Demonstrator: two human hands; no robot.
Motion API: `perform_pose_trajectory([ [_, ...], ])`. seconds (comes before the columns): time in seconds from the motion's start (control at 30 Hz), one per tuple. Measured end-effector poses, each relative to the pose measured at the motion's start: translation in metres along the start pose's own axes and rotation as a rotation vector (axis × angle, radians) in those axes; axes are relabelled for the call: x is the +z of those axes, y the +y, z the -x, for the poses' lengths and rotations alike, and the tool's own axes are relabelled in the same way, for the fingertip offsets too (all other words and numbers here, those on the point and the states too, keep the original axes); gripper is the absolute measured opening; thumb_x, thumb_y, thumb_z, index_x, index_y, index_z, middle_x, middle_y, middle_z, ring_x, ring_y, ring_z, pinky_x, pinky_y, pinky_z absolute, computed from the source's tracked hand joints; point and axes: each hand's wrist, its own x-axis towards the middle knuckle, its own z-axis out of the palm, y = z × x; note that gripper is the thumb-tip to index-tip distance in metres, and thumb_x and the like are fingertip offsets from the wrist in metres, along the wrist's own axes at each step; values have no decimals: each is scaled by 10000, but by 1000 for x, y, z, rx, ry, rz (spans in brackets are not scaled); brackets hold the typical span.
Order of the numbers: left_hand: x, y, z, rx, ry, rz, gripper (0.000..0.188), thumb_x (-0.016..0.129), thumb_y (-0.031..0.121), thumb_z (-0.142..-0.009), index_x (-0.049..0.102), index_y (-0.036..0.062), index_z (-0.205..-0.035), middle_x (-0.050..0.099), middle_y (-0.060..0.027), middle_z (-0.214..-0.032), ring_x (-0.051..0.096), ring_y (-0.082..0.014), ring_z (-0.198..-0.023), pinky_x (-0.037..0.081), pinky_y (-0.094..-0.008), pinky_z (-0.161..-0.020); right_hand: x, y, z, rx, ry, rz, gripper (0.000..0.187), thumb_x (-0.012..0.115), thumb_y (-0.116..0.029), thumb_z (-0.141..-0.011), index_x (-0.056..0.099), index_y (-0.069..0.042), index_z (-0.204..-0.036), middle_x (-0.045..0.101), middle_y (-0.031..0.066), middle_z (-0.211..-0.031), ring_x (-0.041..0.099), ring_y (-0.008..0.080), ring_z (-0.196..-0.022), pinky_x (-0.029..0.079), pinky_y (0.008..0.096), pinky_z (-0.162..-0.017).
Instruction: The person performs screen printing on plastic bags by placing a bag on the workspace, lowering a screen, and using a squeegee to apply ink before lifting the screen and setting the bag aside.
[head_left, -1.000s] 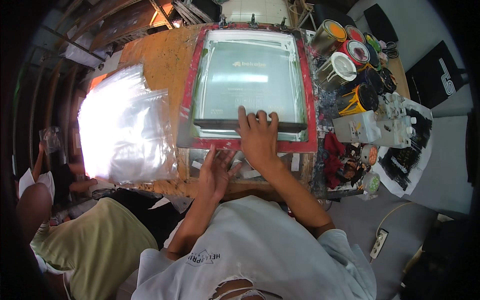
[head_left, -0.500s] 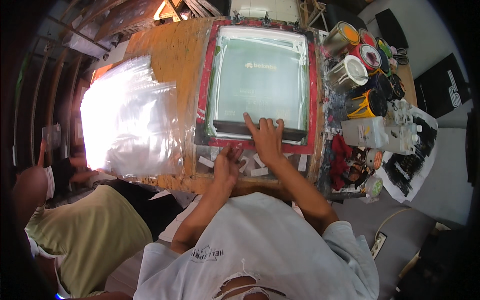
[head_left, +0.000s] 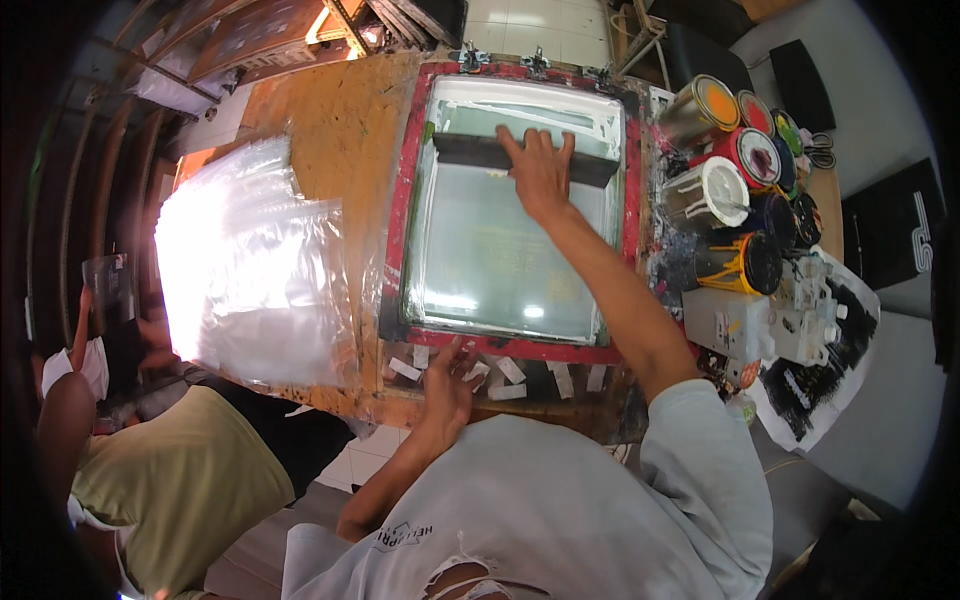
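Observation:
A dark, long squeegee (head_left: pixel 465 150) lies crosswise over the far part of a screen printing frame (head_left: pixel 398 235) with red edges and a pale green mesh. My right hand (head_left: pixel 543 178) is closed on the squeegee from above, its arm stretched across the mesh. White ink streaks line the mesh's far end. At the frame's near edge is my left hand (head_left: pixel 450 388), its fingers loosely bent and apart, the tips by the red edge. Small white strips (head_left: pixel 510 370) lie on the table beside that hand.
Clear plastic bags (head_left: pixel 250 270) form a shiny stack left of the frame. Paint cans (head_left: pixel 708 195) and translucent bottles (head_left: pixel 730 325) crowd the right side. Metal clamps (head_left: pixel 535 62) sit at the frame's far edge. A person in an olive shirt (head_left: pixel 190 490) is at lower left.
My right hand has pushed the squeegee from the near end of the mesh to its far part. My left hand stays by the near edge. The view has shifted slightly.

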Motion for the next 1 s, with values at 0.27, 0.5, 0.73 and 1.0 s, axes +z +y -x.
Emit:
perform_pose_trajectory([
  [0.27,-8,0,-3,-52,-12,46,184,680,304,-969,615,147,-1039,578,-34,-1066,533,-213,-1104,447,-521,-974,19,45,-83,49,-197,-48,669,813,-140,-819,545,-217,-1428,642,137,-1131,587,316,-1168,349,593,-1054],
  [0.5,-7,5,3,-33,-61,22,295,729,299,-955,595,163,-1179,620,-18,-1131,544,-196,-1086,445,-487,-978,34,57,-98,57,3,63,538,660,-80,-927,534,-222,-1430,650,157,-1148,581,330,-1160,379,550,-993],
  [0.73,-9,12,8,70,-155,-27,207,686,300,-986,622,140,-1101,636,-15,-1073,611,-218,-1055,476,-478,-1014,7,13,-43,41,-80,92,569,626,6,-852,596,-238,-1365,629,73,-1025,582,259,-1023,374,450,-838],
  [1.0,-15,20,10,182,-256,-22,196,685,288,-983,672,121,-1084,699,-43,-1037,664,-228,-1028,479,-473,-1030,-109,-104,102,64,-174,-47,575,605,-15,-853,595,-187,-1401,560,71,-948,542,258,-930,366,477,-875],
])
